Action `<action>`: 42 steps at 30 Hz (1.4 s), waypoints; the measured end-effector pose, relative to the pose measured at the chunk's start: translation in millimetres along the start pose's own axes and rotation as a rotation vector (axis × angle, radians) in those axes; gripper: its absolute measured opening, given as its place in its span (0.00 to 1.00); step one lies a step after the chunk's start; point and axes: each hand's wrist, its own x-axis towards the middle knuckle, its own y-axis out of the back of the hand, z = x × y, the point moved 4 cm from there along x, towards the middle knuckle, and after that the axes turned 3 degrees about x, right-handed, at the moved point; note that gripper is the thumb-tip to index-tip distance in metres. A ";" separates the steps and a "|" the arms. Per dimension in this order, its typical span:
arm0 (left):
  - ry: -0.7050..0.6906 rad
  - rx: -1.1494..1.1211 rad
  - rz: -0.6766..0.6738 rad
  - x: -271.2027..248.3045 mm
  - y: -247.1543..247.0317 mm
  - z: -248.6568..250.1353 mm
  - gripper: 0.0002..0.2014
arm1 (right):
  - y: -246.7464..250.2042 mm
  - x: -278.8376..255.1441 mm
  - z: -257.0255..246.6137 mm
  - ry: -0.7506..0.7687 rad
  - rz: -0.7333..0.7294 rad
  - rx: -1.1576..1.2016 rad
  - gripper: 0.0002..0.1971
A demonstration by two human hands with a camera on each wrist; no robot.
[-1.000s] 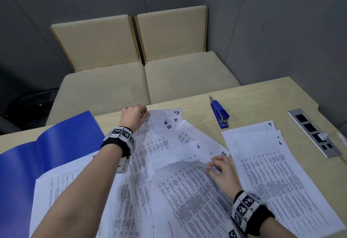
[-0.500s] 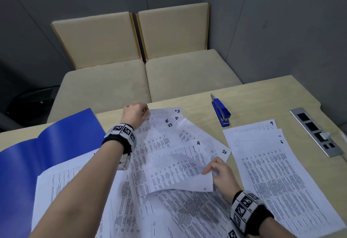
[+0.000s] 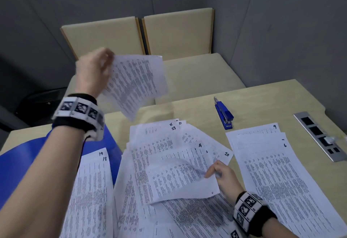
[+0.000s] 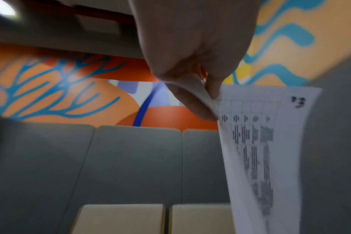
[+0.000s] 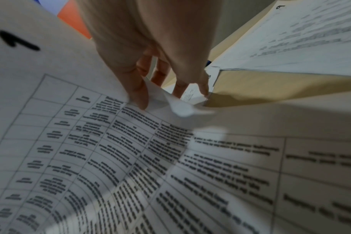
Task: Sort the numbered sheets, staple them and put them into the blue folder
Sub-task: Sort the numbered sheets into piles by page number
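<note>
My left hand is raised above the table's far edge and pinches one printed sheet by its top. In the left wrist view, finger and thumb of that hand nip the blurred sheet. My right hand pinches the edge of a curled sheet on the middle pile; in the right wrist view the hand holds this sheet, marked 1. A left pile shows 19 and 18. A right pile shows 9 and 6. The open blue folder lies far left. The blue stapler lies beyond the piles.
A metal socket strip is set into the table at the right edge. Beige bench seats stand behind the table's far edge, with grey walls around. Bare tabletop shows near the stapler.
My left hand has lifted a sheet off the far end of the middle pile and raised it high in the air. The right hand keeps its hold on the curled sheet.
</note>
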 end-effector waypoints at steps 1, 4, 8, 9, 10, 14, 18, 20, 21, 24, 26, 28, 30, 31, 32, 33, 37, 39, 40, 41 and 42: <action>0.062 -0.111 0.037 8.5 11.2 -9.1 0.08 | 0.4 1.6 1.8 -0.004 -0.004 0.000 0.22; 0.209 -0.304 0.087 18.6 26.9 -33.8 0.11 | 2.0 4.1 3.0 -0.001 -0.009 -0.022 0.24; 0.314 -0.431 -0.071 -5.3 4.8 -45.2 0.10 | 5.4 2.2 -5.6 0.002 -0.023 0.020 0.22; 0.321 -0.467 -0.124 -15.3 -5.0 -43.0 0.07 | 6.4 2.8 -5.9 0.011 -0.032 0.010 0.22; 0.322 -0.512 -0.170 -25.8 -15.3 -39.7 0.04 | 7.7 4.1 -5.2 0.024 -0.040 -0.010 0.22; 0.343 -0.651 -0.349 -59.9 -57.8 -37.8 0.09 | 14.5 10.2 -0.2 0.010 -0.058 -0.020 0.26; 0.377 -0.701 -0.411 -72.0 -82.9 -43.7 0.11 | 20.3 12.2 -0.1 -0.106 -0.080 0.176 0.22; 0.405 -0.736 -0.421 -72.3 -88.8 -45.4 0.10 | 21.3 14.2 2.7 -0.192 -0.086 0.283 0.19; 0.409 -0.744 -0.434 -71.2 -90.3 -46.1 0.10 | 21.4 15.3 3.4 -0.245 -0.085 0.337 0.18; 0.419 -0.746 -0.463 -65.7 -93.5 -48.9 0.09 | 24.8 17.5 -1.9 -0.309 -0.084 0.394 0.20; 0.438 -0.759 -0.461 -61.8 -95.3 -50.8 0.09 | 26.6 18.4 -7.5 -0.293 -0.108 0.400 0.17; 0.438 -0.753 -0.490 -58.6 -98.0 -51.2 0.08 | 28.6 19.6 -9.7 -0.278 -0.128 0.411 0.12; 0.435 -0.741 -0.526 -55.3 -99.5 -52.0 0.07 | 31.0 21.7 -6.0 -0.282 -0.133 0.436 0.11; 0.437 -0.736 -0.528 -52.0 -98.5 -53.3 0.07 | 32.3 23.4 -3.8 -0.280 -0.137 0.439 0.12; 0.441 -0.735 -0.518 -48.1 -96.7 -55.0 0.08 | 32.8 24.4 -3.1 -0.274 -0.149 0.432 0.14; 0.443 -0.741 -0.505 -43.9 -94.2 -56.4 0.09 | 33.0 24.9 -2.7 -0.264 -0.160 0.417 0.15; 0.451 -0.794 -0.513 -32.3 -87.1 -58.1 0.19 | 32.0 25.2 -8.4 -0.246 -0.180 0.360 0.22; 0.448 -0.789 -0.537 -30.8 -87.3 -58.9 0.19 | 31.9 25.9 -12.1 -0.243 -0.189 0.349 0.23; 0.438 -0.771 -0.549 -30.8 -87.4 -59.5 0.18 | 31.6 26.2 -13.8 -0.245 -0.195 0.345 0.21; 0.417 -0.745 -0.571 -31.5 -87.8 -59.9 0.16 | 31.3 26.5 -14.9 -0.248 -0.201 0.341 0.20; 0.397 -0.711 -0.608 -33.1 -89.1 -60.2 0.14 | 31.3 27.2 -14.7 -0.255 -0.202 0.335 0.21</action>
